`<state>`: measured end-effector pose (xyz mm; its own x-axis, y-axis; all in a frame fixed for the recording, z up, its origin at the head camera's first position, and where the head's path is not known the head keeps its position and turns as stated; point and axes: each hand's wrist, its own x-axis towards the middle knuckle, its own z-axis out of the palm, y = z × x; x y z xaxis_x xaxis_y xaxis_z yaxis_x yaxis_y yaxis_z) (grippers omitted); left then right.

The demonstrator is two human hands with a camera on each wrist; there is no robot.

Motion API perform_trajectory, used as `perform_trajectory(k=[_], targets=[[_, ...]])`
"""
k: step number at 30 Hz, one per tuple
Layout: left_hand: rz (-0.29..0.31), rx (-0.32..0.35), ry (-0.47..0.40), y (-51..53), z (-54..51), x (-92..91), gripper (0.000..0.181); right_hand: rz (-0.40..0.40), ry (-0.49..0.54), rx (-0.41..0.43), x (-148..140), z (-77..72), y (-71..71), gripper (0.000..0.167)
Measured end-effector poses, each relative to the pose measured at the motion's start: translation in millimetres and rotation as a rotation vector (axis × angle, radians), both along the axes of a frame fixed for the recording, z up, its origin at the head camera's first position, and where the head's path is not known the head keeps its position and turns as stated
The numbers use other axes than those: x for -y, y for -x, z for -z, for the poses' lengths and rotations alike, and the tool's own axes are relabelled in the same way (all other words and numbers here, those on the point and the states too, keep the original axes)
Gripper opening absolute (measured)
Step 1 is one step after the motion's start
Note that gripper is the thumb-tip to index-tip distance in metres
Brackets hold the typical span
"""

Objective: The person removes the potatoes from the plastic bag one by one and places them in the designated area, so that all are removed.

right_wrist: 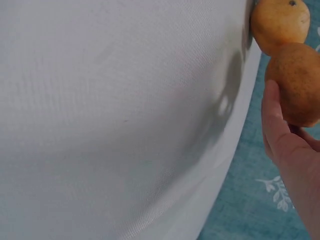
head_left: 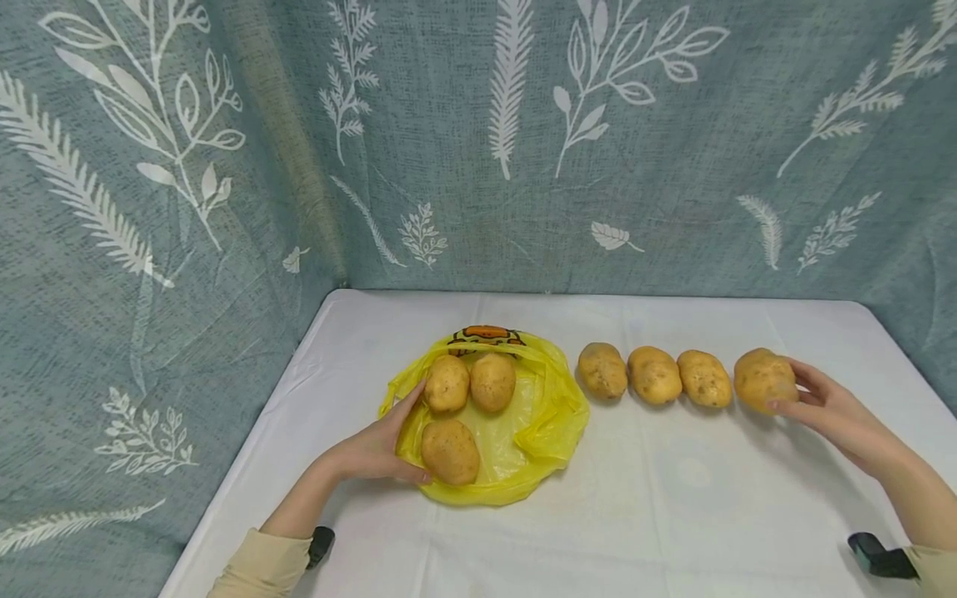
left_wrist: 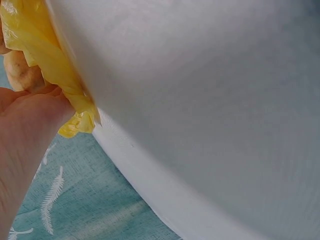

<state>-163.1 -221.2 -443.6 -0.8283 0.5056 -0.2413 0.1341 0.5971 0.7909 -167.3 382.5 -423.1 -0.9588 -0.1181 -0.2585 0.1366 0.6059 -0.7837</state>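
In the head view my left hand [head_left: 381,444] lies at the left edge of a yellow plastic bag [head_left: 497,490], thumb and fingers spread along its rim. The bag's mouth is wide, with three potatoes inside: one upper left [head_left: 446,384], one beside it [head_left: 493,382] and one lower [head_left: 450,451]. The left wrist view shows the hand against the yellow plastic [left_wrist: 55,65]. My right hand [head_left: 841,415] grips a potato [head_left: 764,380] between thumb and fingers, at the right end of a potato row. In the right wrist view this potato [right_wrist: 295,82] overlaps its neighbour.
Right of the bag, three more potatoes sit in a line: a left one [head_left: 601,370], a middle one [head_left: 654,375] and a right one [head_left: 704,379]. A white cloth [head_left: 598,531] covers the table. Blue-green leaf-patterned curtains [head_left: 449,149] hang behind and at the sides.
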Motion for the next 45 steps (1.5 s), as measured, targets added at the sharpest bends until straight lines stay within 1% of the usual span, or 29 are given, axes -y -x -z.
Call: perform_trajectory(k=[2,9,16,22,29,32,36,40,45], targets=[[0.0,0.002,-0.001,-0.3,0.0,0.4,0.13,-0.004,0.001,0.015,-1,0.9,1.9,0.092],[0.002,0.003,-0.002,-0.7,-0.4,0.7,0.131,-0.012,0.062,0.06,-2,4.0,6.5,0.091],[0.001,0.005,-0.002,-0.9,-1.4,0.9,0.13,-0.031,0.063,0.073,-2,6.9,9.9,0.089],[0.0,0.004,0.002,-1.0,-0.5,1.1,0.13,-0.034,0.099,0.092,-3,8.5,11.0,0.089],[0.001,0.001,0.003,-1.2,-1.2,1.4,0.13,-0.037,0.1,0.11,-2,10.4,9.8,0.089],[0.001,0.002,0.003,-1.4,-1.3,1.3,0.13,-0.043,0.092,0.112,-2,10.8,9.5,0.089],[-0.001,0.005,0.003,-1.6,-1.5,0.9,0.13,-0.054,0.054,0.104,-2,11.2,9.0,0.089],[-0.001,0.006,0.001,-1.7,-1.9,0.4,0.13,-0.045,0.02,0.095,0,11.3,8.0,0.091],[-0.005,0.01,-0.004,-2.1,-2.7,0.0,0.13,-0.034,-0.009,0.058,3,10.8,8.7,0.09]])
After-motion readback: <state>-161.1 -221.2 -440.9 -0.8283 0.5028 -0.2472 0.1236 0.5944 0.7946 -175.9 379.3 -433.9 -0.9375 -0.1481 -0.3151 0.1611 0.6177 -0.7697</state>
